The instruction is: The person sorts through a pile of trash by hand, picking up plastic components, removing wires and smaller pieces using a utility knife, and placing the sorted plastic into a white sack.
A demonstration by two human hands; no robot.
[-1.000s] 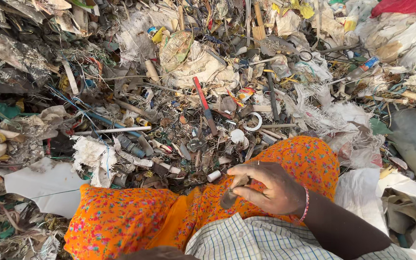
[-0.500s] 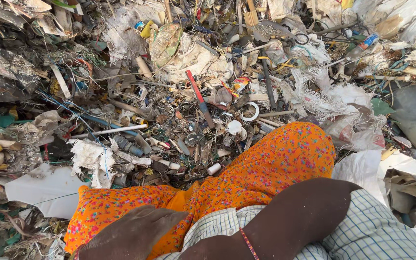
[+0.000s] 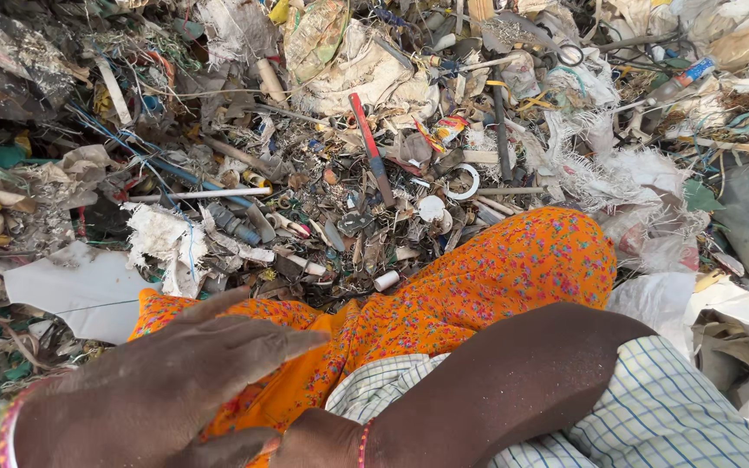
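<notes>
The orange floral cloth [image 3: 478,295] covering my lap lay with its long axis running from lower left to upper right, rising to a rounded hump over my knee at the upper right, just short of the scrap heap [image 3: 374,156]. Its fabric was bright orange with small red and pink dots, creased toward the middle. My left hand [image 3: 175,381] lay flat on the cloth's lower left part, fingers spread and extended toward the right, palm down, gripping nothing. My right hand [image 3: 305,438] crossed beneath it at the bottom edge; only its wrist end with a red bangle showed, so I could not tell whether it was open or closed. My right forearm rested across a checked white garment [image 3: 652,407]. Beyond the cloth, a red-handled tool [image 3: 370,147] lay in the heap, pointing away, near a white ring [image 3: 464,184] and a small white cylinder [image 3: 386,280] just beside the cloth's edge.
</notes>
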